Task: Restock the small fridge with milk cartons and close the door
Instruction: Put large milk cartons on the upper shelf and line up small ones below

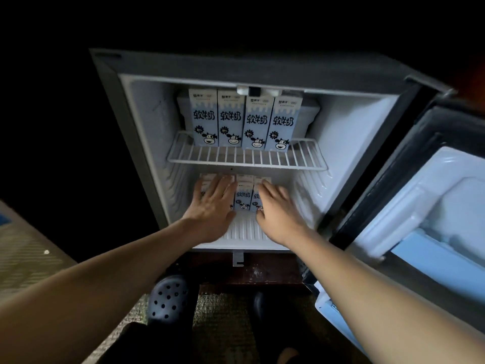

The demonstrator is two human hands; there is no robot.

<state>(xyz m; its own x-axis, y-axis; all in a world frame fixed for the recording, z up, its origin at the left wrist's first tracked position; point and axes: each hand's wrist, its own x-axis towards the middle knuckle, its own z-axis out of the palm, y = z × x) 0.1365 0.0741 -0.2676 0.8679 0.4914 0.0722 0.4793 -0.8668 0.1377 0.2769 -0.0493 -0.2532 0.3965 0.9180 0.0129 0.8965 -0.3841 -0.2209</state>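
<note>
The small fridge [147, 132] stands open in front of me. Several blue-and-white milk cartons [244, 122] stand in a row on the white wire shelf [246, 160]. More milk cartons [243, 198] stand upright on the fridge floor below. My left hand [212, 203] lies flat with spread fingers against the fronts of the left lower cartons. My right hand [278, 208] rests the same way against the right lower cartons. Neither hand grips a carton. The hands hide most of the lower row.
The fridge door [420, 206] hangs open to the right, its white inner liner and door bin facing me. A dark perforated clog [169, 298] on my foot sits on the carpet below the fridge. A patterned surface [23, 253] lies at the left.
</note>
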